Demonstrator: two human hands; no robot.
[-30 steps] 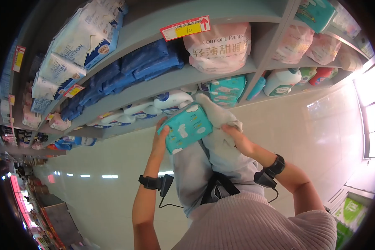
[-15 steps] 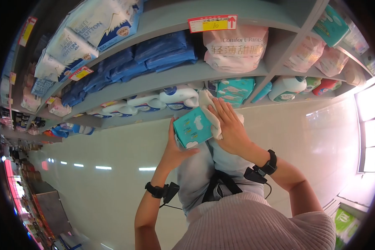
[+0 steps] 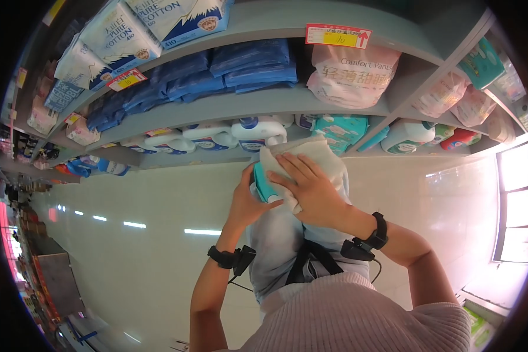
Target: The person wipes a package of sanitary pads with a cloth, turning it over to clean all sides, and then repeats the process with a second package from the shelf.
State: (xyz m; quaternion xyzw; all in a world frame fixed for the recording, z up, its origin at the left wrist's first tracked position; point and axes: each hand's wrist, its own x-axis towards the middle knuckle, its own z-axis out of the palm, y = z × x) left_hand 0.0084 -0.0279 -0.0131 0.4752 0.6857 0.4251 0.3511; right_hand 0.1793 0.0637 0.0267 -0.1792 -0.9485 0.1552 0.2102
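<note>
A teal box with a printed front is gripped in my left hand, whose fingers run up its left side while the thumb lies along the bottom edge. A white cloth is draped over most of the box, so only the left strip of the box shows. My right hand lies on the cloth with fingers stretched out, pressing it against the box. Both hands are just above my thighs, in front of the low shelf.
Ahead are grey shelves with blue packs, a pink Comfort Pants pack, white detergent bottles and a teal pack on the bottom level. Pale shiny floor spreads on both sides of me.
My right hand and the cloth have moved left across the box, covering its front. The left hand keeps its hold. The camera view has shifted slightly.
</note>
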